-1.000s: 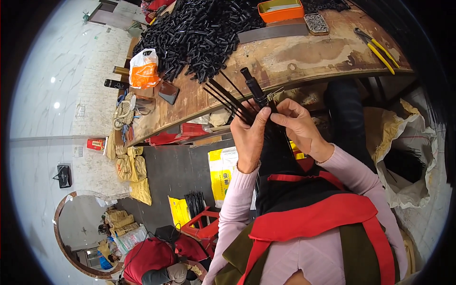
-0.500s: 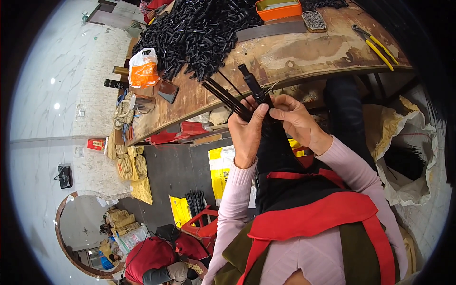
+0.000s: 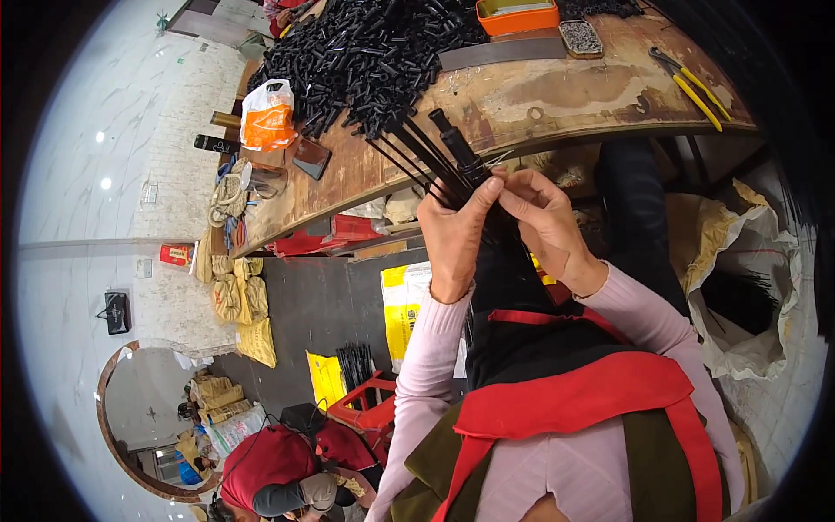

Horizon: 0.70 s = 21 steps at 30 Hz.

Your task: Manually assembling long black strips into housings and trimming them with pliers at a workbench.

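Observation:
My left hand (image 3: 454,237) is closed around several thin black rods (image 3: 420,150), which fan up and away toward the table edge. A thicker black stepped tube (image 3: 457,144) stands at a tilt beside the rods, its lower part at my left thumb. Close against it, my right hand (image 3: 557,224) has its thumb and forefinger pinched together near the base of the tube. A few fine pale pins (image 3: 498,159) stick out there, just above my fingertips. Whether the right fingertips grip a pin or the tube is hidden.
On the wooden table (image 3: 557,96) lie a heap of black tubes (image 3: 348,65), an orange box (image 3: 517,17), a tin of small metal bits (image 3: 580,39), yellow-handled pincers (image 3: 696,96) and a phone (image 3: 310,158). An open sack (image 3: 739,348) stands at right. A person (image 3: 270,470) bends at lower left.
The rods in my left hand have spread apart and tilted slightly. The black tube has shifted a little left and up, and both hands stay close together.

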Each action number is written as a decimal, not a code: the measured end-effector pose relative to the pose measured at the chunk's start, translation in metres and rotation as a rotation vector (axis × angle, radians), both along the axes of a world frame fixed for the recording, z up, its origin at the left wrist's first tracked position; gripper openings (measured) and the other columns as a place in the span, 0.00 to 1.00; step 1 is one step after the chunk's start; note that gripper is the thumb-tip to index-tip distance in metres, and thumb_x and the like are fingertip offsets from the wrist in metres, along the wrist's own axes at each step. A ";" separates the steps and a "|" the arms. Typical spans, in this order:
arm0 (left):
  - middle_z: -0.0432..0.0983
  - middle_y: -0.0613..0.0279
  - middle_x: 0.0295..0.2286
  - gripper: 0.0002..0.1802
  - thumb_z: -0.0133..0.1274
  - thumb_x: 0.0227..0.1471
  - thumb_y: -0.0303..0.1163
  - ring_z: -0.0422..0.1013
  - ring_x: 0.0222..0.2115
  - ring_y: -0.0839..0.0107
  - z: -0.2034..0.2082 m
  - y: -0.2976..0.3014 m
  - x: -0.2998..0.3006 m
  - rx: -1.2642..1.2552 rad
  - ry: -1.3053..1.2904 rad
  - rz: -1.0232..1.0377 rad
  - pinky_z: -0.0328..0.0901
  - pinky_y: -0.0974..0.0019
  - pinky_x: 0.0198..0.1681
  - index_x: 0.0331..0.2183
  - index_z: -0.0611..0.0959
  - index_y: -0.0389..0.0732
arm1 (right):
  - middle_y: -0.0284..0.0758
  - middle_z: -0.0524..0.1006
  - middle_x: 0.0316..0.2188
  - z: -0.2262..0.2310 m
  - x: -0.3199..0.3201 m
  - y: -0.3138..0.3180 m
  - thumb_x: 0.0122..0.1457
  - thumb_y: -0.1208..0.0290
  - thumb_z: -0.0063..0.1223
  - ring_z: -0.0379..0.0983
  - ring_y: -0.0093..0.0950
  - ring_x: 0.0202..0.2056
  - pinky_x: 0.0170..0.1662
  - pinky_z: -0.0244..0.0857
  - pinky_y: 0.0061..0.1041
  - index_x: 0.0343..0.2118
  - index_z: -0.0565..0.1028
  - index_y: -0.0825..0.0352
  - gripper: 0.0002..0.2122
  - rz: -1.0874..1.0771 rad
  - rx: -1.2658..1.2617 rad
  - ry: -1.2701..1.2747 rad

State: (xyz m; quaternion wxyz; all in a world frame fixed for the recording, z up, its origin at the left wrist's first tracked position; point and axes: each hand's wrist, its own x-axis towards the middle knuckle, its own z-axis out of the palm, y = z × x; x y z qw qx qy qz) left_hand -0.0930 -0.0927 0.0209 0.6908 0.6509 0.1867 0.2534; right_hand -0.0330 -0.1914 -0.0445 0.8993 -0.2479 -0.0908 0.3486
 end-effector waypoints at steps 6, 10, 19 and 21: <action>0.81 0.51 0.35 0.09 0.60 0.51 0.22 0.77 0.38 0.67 -0.001 -0.005 -0.007 0.044 0.068 0.021 0.69 0.68 0.46 0.36 0.82 0.29 | 0.33 0.78 0.38 -0.004 -0.001 -0.001 0.59 0.80 0.56 0.73 0.20 0.41 0.49 0.65 0.18 0.40 0.75 0.71 0.07 0.093 0.000 0.111; 0.80 0.49 0.37 0.08 0.59 0.52 0.22 0.77 0.41 0.63 -0.007 0.005 -0.007 -0.016 0.026 -0.123 0.69 0.64 0.50 0.36 0.82 0.30 | 0.31 0.77 0.38 -0.004 -0.016 -0.003 0.60 0.80 0.54 0.72 0.19 0.42 0.50 0.63 0.19 0.40 0.75 0.69 0.06 -0.006 -0.076 0.066; 0.80 0.53 0.40 0.12 0.53 0.59 0.28 0.74 0.43 0.68 -0.007 0.006 -0.012 0.376 0.130 -0.137 0.66 0.66 0.49 0.40 0.81 0.27 | 0.29 0.75 0.43 -0.018 -0.007 -0.002 0.65 0.69 0.50 0.69 0.16 0.45 0.49 0.61 0.18 0.46 0.73 0.70 0.11 0.058 -0.240 -0.224; 0.81 0.54 0.38 0.11 0.51 0.58 0.25 0.75 0.41 0.68 -0.007 0.005 -0.013 0.445 0.214 -0.107 0.67 0.67 0.47 0.39 0.81 0.28 | 0.29 0.74 0.47 -0.012 -0.008 -0.005 0.66 0.66 0.48 0.68 0.17 0.49 0.52 0.60 0.19 0.49 0.72 0.70 0.14 0.214 -0.116 -0.073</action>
